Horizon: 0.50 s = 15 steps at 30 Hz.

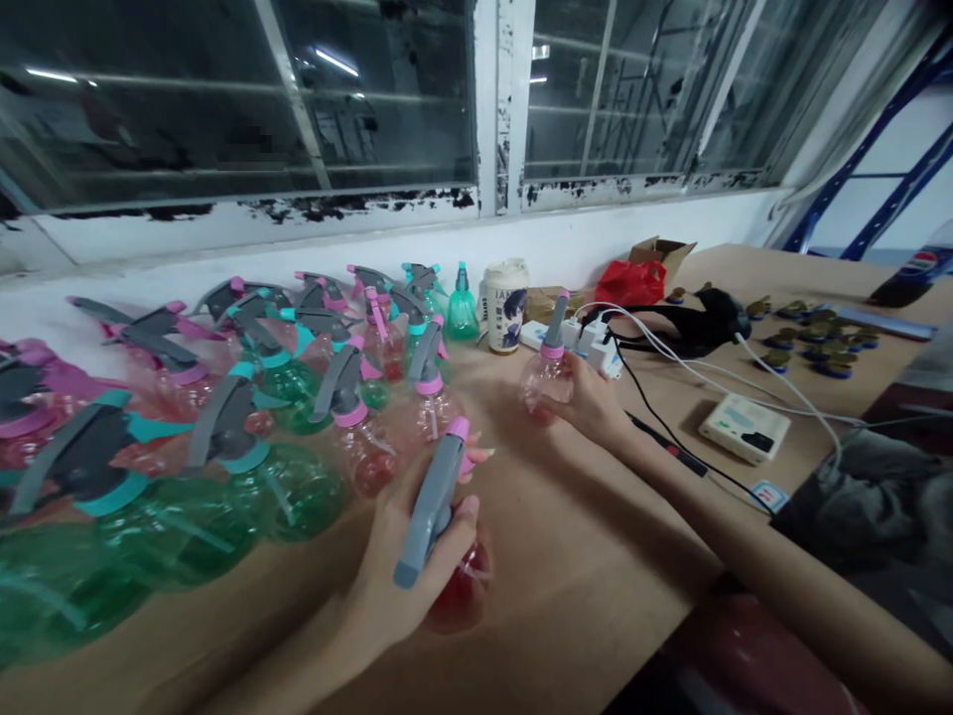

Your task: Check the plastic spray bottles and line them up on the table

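Note:
My left hand (406,546) is closed around the neck of a spray bottle (462,586) with a red-tinted clear body and a grey and pink trigger head. The bottle's base appears to be at the tabletop near me. Farther off, my right hand (592,402) grips the body of a second pink spray bottle (542,382), which stands upright on the table with its pink collar and grey head upward. To the left of both hands crowd several spray bottles, among them a green one (287,487) with a teal collar and a pink one (364,457).
A printed can (506,303) stands by the wall. White chargers (596,343) with cables, a black strap-like object (692,323), a red bag (631,283) and a pale box-shaped device (745,427) lie to the right. Several small brass-coloured pieces (819,338) and a cola bottle (915,273) are beyond.

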Motion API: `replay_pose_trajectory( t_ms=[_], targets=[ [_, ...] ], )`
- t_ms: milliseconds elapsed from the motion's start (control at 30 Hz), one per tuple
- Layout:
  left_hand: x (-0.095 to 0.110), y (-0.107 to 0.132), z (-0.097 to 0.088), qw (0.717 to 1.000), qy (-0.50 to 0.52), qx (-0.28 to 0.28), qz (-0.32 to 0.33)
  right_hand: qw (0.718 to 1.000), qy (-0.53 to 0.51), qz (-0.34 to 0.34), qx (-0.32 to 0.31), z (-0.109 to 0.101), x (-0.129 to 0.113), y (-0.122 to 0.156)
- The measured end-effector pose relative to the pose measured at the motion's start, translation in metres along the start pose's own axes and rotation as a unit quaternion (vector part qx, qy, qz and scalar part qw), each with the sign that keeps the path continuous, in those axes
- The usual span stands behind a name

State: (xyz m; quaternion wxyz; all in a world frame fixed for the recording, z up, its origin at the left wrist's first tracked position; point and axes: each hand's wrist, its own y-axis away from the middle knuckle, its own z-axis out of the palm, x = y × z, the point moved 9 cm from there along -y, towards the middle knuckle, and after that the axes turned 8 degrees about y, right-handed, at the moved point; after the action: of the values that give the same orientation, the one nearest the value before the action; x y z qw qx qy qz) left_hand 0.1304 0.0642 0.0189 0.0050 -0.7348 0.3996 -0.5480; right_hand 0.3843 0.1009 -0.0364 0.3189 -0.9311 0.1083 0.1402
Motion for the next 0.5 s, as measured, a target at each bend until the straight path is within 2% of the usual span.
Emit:
replay_pose_trajectory(
  t_ms=[233,500],
  targets=[
    [0.004,0.002,-0.001,1.000,-0.014,0.013,0.010,1.000,0.014,-0.007,-0.006,0.000,0.008,-0.002],
    [0.001,0.001,0.000,1.000,-0.009,0.000,0.001,0.999,0.007,-0.042,-0.031,0.002,0.013,-0.006]
  ],
)
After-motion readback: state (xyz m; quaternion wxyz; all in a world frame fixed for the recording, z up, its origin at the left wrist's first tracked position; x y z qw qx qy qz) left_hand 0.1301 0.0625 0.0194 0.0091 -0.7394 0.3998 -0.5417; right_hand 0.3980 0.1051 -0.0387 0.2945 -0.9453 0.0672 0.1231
